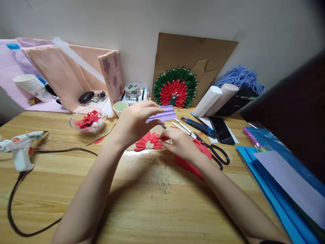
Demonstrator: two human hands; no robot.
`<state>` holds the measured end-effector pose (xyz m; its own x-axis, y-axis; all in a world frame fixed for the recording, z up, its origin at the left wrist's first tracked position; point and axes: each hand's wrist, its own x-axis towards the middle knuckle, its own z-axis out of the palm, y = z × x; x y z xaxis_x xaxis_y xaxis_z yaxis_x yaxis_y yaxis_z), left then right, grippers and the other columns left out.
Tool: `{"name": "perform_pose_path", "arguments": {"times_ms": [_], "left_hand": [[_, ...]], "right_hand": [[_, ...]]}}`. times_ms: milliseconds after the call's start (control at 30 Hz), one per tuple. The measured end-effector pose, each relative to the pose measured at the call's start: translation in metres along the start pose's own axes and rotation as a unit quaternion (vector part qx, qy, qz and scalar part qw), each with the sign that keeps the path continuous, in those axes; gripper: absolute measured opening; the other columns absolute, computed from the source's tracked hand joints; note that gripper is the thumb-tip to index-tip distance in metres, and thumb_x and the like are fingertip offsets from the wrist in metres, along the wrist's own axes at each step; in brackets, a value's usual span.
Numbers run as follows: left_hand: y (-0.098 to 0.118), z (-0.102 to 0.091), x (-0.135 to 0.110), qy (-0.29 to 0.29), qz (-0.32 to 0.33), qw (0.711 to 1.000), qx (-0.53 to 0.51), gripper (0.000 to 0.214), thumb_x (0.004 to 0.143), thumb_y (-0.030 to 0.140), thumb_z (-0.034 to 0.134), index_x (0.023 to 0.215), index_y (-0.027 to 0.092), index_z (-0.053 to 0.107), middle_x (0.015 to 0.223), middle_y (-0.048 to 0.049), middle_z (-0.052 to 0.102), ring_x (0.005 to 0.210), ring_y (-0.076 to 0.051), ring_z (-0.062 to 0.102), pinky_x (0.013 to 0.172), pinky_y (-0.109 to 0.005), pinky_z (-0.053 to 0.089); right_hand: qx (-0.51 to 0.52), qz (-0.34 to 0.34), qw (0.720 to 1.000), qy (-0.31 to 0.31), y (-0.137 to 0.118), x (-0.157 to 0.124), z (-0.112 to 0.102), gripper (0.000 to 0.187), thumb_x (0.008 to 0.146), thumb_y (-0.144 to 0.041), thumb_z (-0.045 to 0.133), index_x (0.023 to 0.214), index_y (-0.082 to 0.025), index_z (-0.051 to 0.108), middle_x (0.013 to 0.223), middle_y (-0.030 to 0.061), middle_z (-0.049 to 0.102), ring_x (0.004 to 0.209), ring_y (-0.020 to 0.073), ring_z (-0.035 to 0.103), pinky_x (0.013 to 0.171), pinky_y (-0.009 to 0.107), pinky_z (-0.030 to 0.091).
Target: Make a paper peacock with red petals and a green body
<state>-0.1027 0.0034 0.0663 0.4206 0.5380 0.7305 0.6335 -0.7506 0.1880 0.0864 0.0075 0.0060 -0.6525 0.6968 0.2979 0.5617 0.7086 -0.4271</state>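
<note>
From the head view, the left hand [134, 123] is hovering above the worktop [142, 203], fingers closed on a pleated lilac paper strip [162, 115], pinching it at its left end. The strip's long axis is running left to right, tilting slightly up toward the right, and its free end is pointing at the white rolls [215, 98] by the wall. Just below it the right hand [181, 144] is sitting low, fingertips narrowed onto the edge of a red paper flower [149, 141] lying flat on a scrap of card; whether it is actually gripping a petal, I cannot tell. The flower is lying to the left of the right hand and under the left, so the right one is nearer. Scissors [215, 154] are resting just to the right, and a glue gun [19, 147] is standing well apart at the far left.
</note>
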Motion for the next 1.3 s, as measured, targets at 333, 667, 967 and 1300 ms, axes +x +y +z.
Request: {"name": "perform_pose_path", "arguments": {"times_ms": [333, 667, 967, 1300], "left_hand": [[-0.001, -0.011, 0.001, 0.005, -0.028, 1.0, 0.011, 0.021, 0.077, 0.029, 0.069, 0.094, 0.018, 0.068, 0.09, -0.0047, 0.071, 0.082, -0.015, 0.065, 0.071, -0.027, 0.051], [-0.002, -0.014, 0.001, -0.007, -0.032, 0.999, -0.007, 0.017, 0.079, 0.032, 0.066, 0.09, 0.019, 0.068, 0.091, -0.0047, 0.07, 0.084, -0.016, 0.065, 0.073, -0.028, 0.051], [-0.001, -0.015, 0.002, -0.014, -0.047, 0.999, -0.015, 0.014, 0.081, 0.034, 0.064, 0.084, 0.02, 0.068, 0.09, -0.0042, 0.07, 0.085, -0.017, 0.065, 0.075, -0.031, 0.052], [-0.001, -0.016, 0.002, -0.018, -0.053, 0.998, -0.015, 0.015, 0.081, 0.036, 0.063, 0.083, 0.021, 0.068, 0.089, -0.0035, 0.069, 0.084, -0.017, 0.065, 0.074, -0.031, 0.052]], "right_hand": [[-0.003, 0.004, 1.0, -0.029, 0.017, 0.0, 0.046, 0.008, 0.08, -0.013, 0.06, 0.074, -0.018, 0.062, 0.08, 0.0038, 0.06, 0.078, 0.016, 0.055, 0.069, 0.027, 0.041], [0.054, 0.012, 0.997, -0.051, 0.018, 0.002, 0.033, 0.009, 0.079, -0.015, 0.062, 0.087, -0.019, 0.066, 0.084, 0.0032, 0.061, 0.077, 0.0148, 0.056, 0.069, 0.027, 0.043], [0.093, 0.112, 0.986, -0.088, 0.022, 0.002, 0.021, 0.011, 0.077, -0.01, 0.056, 0.078, -0.016, 0.065, 0.076, 0.0036, 0.065, 0.069, 0.0141, 0.058, 0.065, 0.027, 0.044], [0.108, 0.123, 0.984, -0.07, 0.023, 0.002, 0.033, 0.01, 0.077, -0.013, 0.056, 0.076, -0.015, 0.065, 0.077, 0.0034, 0.068, 0.068, 0.0132, 0.058, 0.064, 0.026, 0.043]]}}
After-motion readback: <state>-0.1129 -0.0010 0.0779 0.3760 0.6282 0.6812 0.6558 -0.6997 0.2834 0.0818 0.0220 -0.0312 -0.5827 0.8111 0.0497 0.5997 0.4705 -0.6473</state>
